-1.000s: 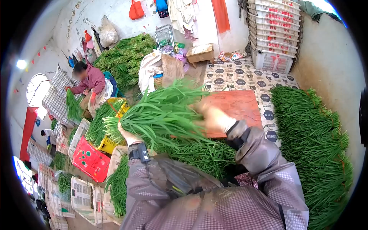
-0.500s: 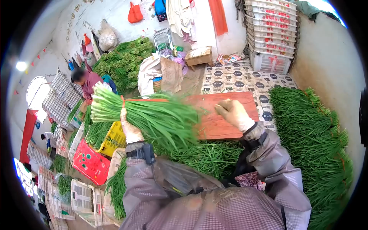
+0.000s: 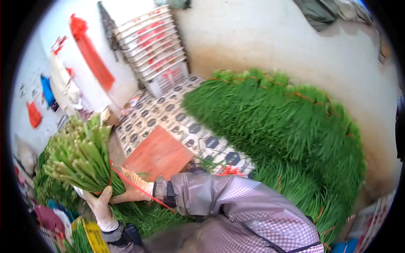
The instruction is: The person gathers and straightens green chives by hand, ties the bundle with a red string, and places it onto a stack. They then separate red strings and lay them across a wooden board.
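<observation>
A thick bundle of garlic chives (image 3: 82,158) is held up at the left, its pale cut stem ends pointing up and toward me. My left hand (image 3: 101,207), in a pale glove, is closed around the bundle from below, thumb against the stems. My right hand (image 3: 131,189) grips the bundle's near side, just under the tie; some of its fingers are hidden behind the stems. A red string (image 3: 137,185) circles the stems, and its loose end trails across my right hand toward the sleeve. The leaves hang below, partly covered by my hands.
A reddish board (image 3: 159,154) lies on the patterned floor sheet (image 3: 168,111). Tied chive bundles (image 3: 278,114) line the wall at right. Stacked white crates (image 3: 154,50) stand behind. Red strings (image 3: 230,170) lie near my right arm. Another person (image 3: 49,219) is at lower left.
My view has turned right. My right hand has come from over the board to the bundle. The bundle has tipped from lying sideways to stem ends up, and a loose string end now shows.
</observation>
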The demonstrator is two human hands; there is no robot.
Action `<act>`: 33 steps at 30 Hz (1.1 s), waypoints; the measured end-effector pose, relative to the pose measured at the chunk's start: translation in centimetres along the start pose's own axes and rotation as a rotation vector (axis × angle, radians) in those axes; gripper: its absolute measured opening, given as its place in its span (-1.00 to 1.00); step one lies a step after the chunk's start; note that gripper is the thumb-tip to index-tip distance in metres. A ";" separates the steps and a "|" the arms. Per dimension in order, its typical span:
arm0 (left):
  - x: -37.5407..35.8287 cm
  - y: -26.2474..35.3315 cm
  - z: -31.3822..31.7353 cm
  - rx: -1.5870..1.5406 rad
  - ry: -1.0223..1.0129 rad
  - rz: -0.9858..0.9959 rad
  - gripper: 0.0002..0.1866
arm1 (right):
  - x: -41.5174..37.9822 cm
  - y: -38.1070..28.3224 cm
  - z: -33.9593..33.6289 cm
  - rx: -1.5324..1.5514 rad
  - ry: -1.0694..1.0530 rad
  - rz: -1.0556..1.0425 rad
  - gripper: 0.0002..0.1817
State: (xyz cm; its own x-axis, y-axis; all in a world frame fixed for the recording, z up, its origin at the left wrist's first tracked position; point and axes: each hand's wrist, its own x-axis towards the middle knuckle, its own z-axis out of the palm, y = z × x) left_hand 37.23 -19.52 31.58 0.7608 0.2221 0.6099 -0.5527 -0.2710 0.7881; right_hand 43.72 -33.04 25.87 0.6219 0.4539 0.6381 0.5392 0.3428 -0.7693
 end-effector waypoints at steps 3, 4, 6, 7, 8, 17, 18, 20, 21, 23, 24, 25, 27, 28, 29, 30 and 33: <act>0.5 0.6 2.0 0.301 -0.237 0.144 0.32 | -0.7 -1.2 -2.5 0.268 0.205 -0.156 0.22; 0.0 0.4 2.9 0.270 -0.259 0.098 0.37 | -0.9 -1.8 -3.2 0.311 0.256 -0.148 0.21; -1.2 -0.7 4.5 0.295 -0.278 0.057 0.41 | -1.0 -3.3 -4.9 0.398 0.365 -0.133 0.18; -2.1 -1.5 5.3 0.196 -0.282 -0.030 0.40 | -1.5 -4.1 -5.9 0.397 0.390 -0.121 0.16; -2.9 -2.1 6.2 0.100 -0.284 -0.121 0.39 | -1.9 -4.0 -6.3 0.406 0.388 -0.127 0.15; -1.5 -3.7 8.4 0.291 -0.191 0.218 -0.08 | -4.8 -2.7 -11.3 0.251 0.232 -0.061 0.24; -1.2 -4.3 8.3 0.377 -0.220 0.233 -0.08 | -4.9 -2.6 -12.4 0.358 0.196 -0.065 0.25; -1.1 -6.1 7.9 0.548 -0.288 0.256 -0.08 | -5.8 -6.2 -15.5 0.513 0.019 0.033 0.04; -1.0 -6.0 9.3 0.545 -0.314 0.361 -0.09 | -6.8 -6.7 -16.1 0.596 0.099 0.003 -0.01; -0.8 -4.1 13.5 0.442 -0.365 0.401 -0.19 | -8.5 -6.6 -17.0 0.639 0.249 -0.056 -0.02; -0.8 -2.9 15.3 0.396 -0.435 0.362 -0.14 | -9.4 -7.5 -18.2 0.610 0.294 -0.057 0.03; -0.9 -1.8 17.1 0.254 -0.552 0.216 -0.07 | -10.3 -8.5 -19.3 0.579 0.339 -0.056 0.08; -1.2 -0.8 19.2 0.232 -0.689 0.096 0.09 | -11.0 -11.1 -22.5 0.598 0.339 -0.159 0.06; -1.4 -0.9 19.7 0.197 -0.737 0.213 0.12 | -12.2 -12.6 -24.1 0.534 0.369 -0.140 0.03; -1.7 -1.6 19.7 0.064 -0.748 0.122 0.11 | -13.6 -14.2 -25.8 0.452 0.401 -0.111 0.01; -2.0 -2.6 19.9 -0.071 -0.758 0.033 0.09 | -15.4 -15.5 -27.5 0.352 0.436 -0.052 -0.02; -1.7 -7.2 17.1 0.091 -0.782 0.007 -0.08 | -20.9 -18.3 -31.7 -0.088 0.516 0.219 -0.07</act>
State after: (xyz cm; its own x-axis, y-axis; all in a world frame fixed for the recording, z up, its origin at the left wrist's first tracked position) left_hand 45.75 -34.00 23.38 0.7948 -0.4942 0.3522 -0.5539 -0.3534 0.7539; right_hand 38.83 -74.84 27.63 0.9096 0.0381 0.4138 0.3981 0.2062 -0.8939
